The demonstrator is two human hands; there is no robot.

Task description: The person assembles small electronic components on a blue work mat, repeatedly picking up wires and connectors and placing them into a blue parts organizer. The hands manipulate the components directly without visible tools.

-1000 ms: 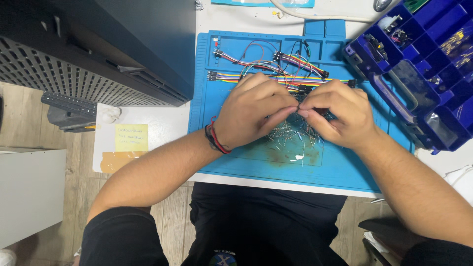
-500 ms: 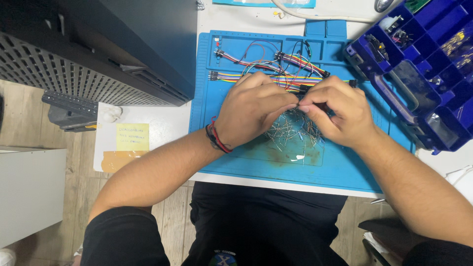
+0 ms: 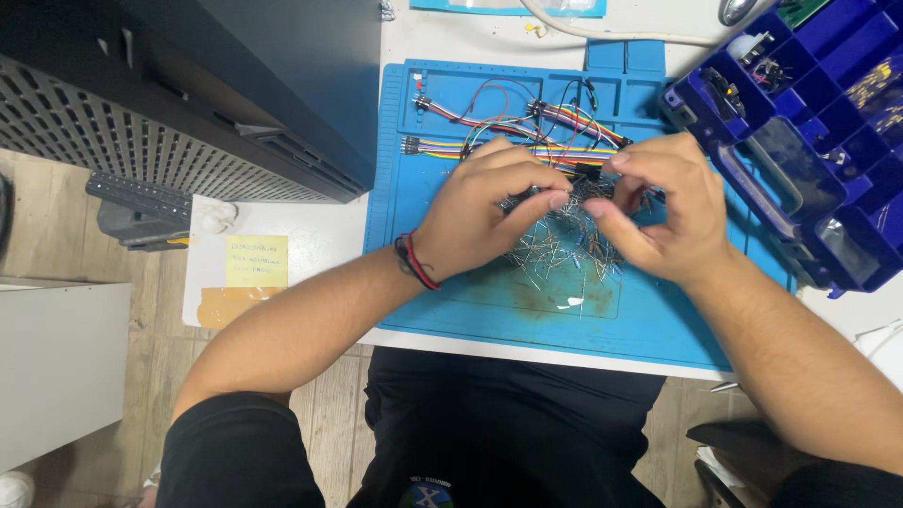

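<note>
Both hands, left hand (image 3: pixel 480 212) and right hand (image 3: pixel 658 216), pinch thin leads over the resistor pile (image 3: pixel 564 249). Jumper wires (image 3: pixel 527 132) at 12 o'clock could easily snag a lead and scatter the pile.

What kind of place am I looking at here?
Most likely a hobby or repair electronics bench. Both hands work over a blue silicone work mat strewn with small wire-legged components and coloured jumper wires, with a blue compartment parts organiser beside it.

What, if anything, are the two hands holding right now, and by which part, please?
Both the left hand and right hand pinch fingertips over the pile of thin wire-leaded parts on the blue mat; what each grip holds cannot be told.
</note>
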